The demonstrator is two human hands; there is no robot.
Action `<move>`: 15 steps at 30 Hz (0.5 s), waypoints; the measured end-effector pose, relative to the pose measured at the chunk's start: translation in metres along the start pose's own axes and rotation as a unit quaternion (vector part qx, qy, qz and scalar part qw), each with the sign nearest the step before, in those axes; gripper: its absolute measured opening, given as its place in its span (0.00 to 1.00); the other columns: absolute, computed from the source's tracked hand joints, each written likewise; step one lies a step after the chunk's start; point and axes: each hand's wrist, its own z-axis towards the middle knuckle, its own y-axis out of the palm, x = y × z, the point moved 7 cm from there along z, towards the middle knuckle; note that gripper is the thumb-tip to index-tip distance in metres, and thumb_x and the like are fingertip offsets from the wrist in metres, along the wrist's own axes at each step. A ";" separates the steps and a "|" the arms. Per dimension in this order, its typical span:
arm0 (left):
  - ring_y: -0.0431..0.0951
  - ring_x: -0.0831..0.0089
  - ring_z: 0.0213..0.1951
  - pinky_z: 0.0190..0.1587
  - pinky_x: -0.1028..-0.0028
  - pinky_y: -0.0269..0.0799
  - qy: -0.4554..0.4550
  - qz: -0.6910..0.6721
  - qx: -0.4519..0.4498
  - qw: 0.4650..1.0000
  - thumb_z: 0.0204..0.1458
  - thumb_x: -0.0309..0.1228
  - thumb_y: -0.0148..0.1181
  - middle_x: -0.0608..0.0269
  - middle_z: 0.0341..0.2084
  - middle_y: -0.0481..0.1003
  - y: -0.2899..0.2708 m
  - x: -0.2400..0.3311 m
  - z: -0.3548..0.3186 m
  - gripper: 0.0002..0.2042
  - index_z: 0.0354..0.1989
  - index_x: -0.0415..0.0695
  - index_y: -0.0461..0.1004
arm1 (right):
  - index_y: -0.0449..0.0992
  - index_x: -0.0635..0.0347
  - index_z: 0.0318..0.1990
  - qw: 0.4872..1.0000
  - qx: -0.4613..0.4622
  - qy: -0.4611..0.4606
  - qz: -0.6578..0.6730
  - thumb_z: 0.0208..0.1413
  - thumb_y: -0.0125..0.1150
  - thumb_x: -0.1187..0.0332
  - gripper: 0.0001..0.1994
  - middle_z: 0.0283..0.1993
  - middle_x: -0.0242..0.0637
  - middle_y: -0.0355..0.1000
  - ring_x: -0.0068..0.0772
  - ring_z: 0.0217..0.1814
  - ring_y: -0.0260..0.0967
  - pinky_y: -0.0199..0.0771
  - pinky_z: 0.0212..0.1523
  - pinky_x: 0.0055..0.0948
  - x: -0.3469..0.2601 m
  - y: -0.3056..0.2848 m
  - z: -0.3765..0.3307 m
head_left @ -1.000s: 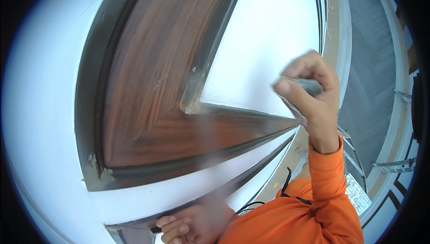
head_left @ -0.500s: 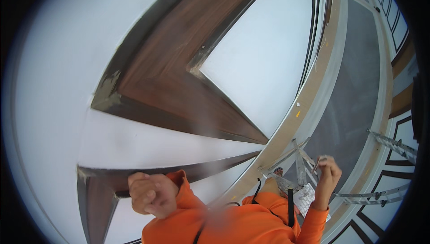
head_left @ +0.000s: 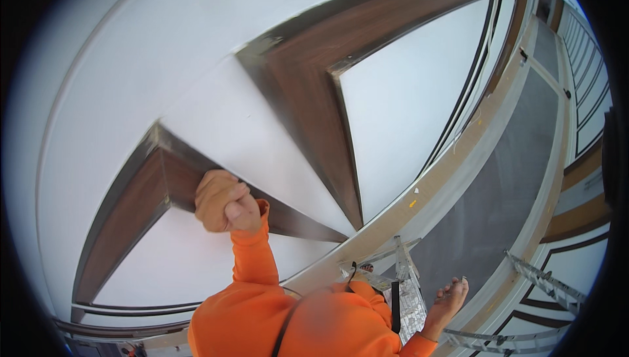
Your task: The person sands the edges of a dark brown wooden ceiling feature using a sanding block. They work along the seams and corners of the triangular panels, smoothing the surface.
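Note:
My left hand [head_left: 226, 201] is closed in a fist against the dark brown moulding [head_left: 185, 172] of the lower frame, close to its mitred corner. The fingers hide whatever may be inside. Low on the right, away from the wall, my right hand [head_left: 449, 299] is raised with curled fingers. A tiny pale thing shows at its fingertips, too small to name. Another brown frame [head_left: 298, 88], with pale patches at its corners, lies on the white wall [head_left: 196, 105] beyond my left hand.
Aluminium ladder parts [head_left: 405, 262] stand below me, beside a whitish speckled board [head_left: 411, 308]. Further ladders [head_left: 544, 281] stand at the right. A grey floor [head_left: 488, 180] runs along the tan strip [head_left: 429, 190] by the wall. Thin cables [head_left: 485, 62] hang near the far frame.
The view has turned, so the frames appear shifted. My left arm has stretched out, bringing the fist onto the lower frame's moulding. My right hand appears lower, its fingers still curled.

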 end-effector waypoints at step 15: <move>0.72 0.67 0.18 0.23 0.71 0.67 0.014 0.037 -0.096 0.995 0.60 0.35 0.55 0.61 0.15 0.72 -0.011 0.005 0.032 0.13 0.30 0.37 0.77 | 0.73 0.61 0.56 0.966 -0.209 -0.050 -0.144 0.59 0.50 0.79 0.18 0.47 0.37 0.74 0.20 0.36 0.70 0.69 0.31 0.19 0.036 0.027 -0.003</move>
